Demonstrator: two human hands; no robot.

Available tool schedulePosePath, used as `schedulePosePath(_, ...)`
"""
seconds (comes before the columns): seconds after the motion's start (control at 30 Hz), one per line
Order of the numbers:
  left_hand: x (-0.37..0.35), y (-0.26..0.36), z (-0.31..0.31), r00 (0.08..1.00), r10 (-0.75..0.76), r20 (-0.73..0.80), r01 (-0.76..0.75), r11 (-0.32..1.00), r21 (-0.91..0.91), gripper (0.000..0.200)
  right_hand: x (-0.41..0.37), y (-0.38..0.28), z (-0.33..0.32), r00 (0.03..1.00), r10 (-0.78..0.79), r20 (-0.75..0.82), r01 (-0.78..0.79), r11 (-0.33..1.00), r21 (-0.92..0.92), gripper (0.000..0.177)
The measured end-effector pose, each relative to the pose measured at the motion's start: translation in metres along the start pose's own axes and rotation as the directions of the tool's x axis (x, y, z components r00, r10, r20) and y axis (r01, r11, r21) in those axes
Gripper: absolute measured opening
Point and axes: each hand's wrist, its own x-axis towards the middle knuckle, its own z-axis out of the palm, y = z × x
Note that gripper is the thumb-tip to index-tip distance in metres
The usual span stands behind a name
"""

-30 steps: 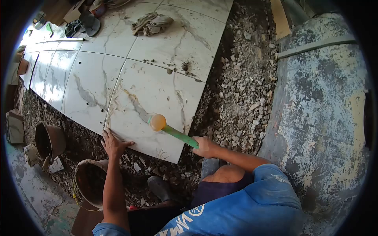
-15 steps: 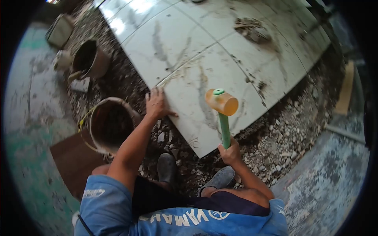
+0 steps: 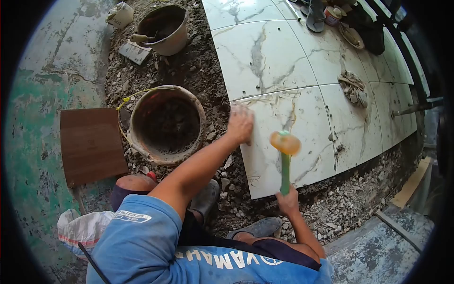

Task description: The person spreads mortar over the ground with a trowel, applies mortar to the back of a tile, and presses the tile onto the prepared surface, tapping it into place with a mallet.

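Observation:
My right hand (image 3: 288, 200) is wrapped round the green handle of a mallet (image 3: 285, 161). The mallet's orange head, slightly blurred, shows over the near white marbled tile (image 3: 307, 137); whether it touches the tile I cannot tell. At that tile's left edge, near the joint with the tile beyond, my left hand (image 3: 241, 124) rests with its fingers spread, holding nothing. Brownish smears mark the joint, and small crumbs of dirt lie on the tiles.
Left of my left arm stands a bucket (image 3: 202, 124) of dark material, with another bucket (image 3: 172, 46) and a trowel beyond. A brown board (image 3: 92, 146) lies at left. A crumpled cloth (image 3: 353, 89) and sandals (image 3: 315, 16) lie on the tiles. Gravel (image 3: 326, 208) borders them.
The view has turned and shifted left, bringing the buckets and brown board further into sight. My left hand stays at the tile's edge, and the mallet remains in my right hand.

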Motion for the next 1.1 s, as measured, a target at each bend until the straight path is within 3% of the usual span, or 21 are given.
schedulePosePath(0.03,-0.003,0.006,0.003,0.996,0.092,-0.009,-0.092,0.996,-0.009,0.135,-0.015,0.0,-0.001,0.997,-0.026,-0.07,0.029,0.998,0.047,0.02)
schedulePosePath(0.17,0.002,0.004,0.007,0.997,0.068,-0.048,-0.075,0.987,-0.145,0.128,-0.058,0.02,-0.001,0.994,-0.024,-0.111,0.029,0.999,0.042,0.017)
schedulePosePath(0.23,0.012,-0.001,0.018,0.997,0.041,-0.067,-0.054,0.977,-0.204,0.127,-0.066,0.027,0.011,0.988,0.043,-0.148,-0.049,0.998,-0.033,0.019)
schedulePosePath(0.27,0.016,-0.005,0.016,0.996,-0.004,-0.094,-0.021,0.966,-0.26,0.126,-0.066,0.028,0.015,0.986,-0.055,-0.155,0.023,0.979,-0.203,0.023)
schedulePosePath(0.37,0.018,-0.011,0.016,0.992,-0.068,-0.102,0.032,0.947,-0.32,0.125,-0.05,0.017,0.013,0.987,0.011,-0.159,-0.024,0.997,-0.077,0.026)
schedulePosePath(0.53,0.015,-0.009,0.016,0.992,-0.063,-0.107,0.027,0.951,-0.308,0.126,0.025,-0.021,-0.029,0.993,0.017,-0.119,-0.041,0.977,-0.208,0.029)
schedulePosePath(0.6,0.015,-0.01,0.017,0.993,-0.065,-0.1,0.031,0.951,-0.306,0.124,0.045,-0.026,-0.042,0.993,0.117,0.012,-0.111,0.968,-0.224,0.032)
schedulePosePath(0.63,0.015,-0.01,0.016,0.993,-0.059,-0.105,0.023,0.949,-0.315,0.124,0.049,-0.016,-0.05,0.993,0.119,0.004,-0.115,0.966,-0.232,0.032)
schedulePosePath(0.7,0.014,-0.01,0.014,0.993,-0.068,-0.097,0.036,0.954,-0.298,0.124,0.049,0.015,-0.061,0.978,0.176,0.112,-0.106,0.879,-0.464,0.034)
schedulePosePath(0.87,0.012,-0.01,0.013,0.99,-0.074,-0.118,0.03,0.939,-0.341,0.124,0.02,-0.002,-0.079,0.993,0.076,-0.092,-0.102,0.941,-0.322,0.026)
schedulePosePath(1.0,0.014,-0.009,0.002,0.992,-0.06,-0.113,0.029,0.965,-0.262,0.123,0.016,-0.012,-0.091,0.977,0.095,-0.191,-0.145,0.951,-0.272,0.029)
schedulePosePath(1.1,0.014,-0.012,0.0,0.991,-0.033,-0.131,0.001,0.971,-0.238,0.125,-0.02,0.025,-0.065,0.926,0.098,-0.365,-0.176,0.966,-0.187,0.033)
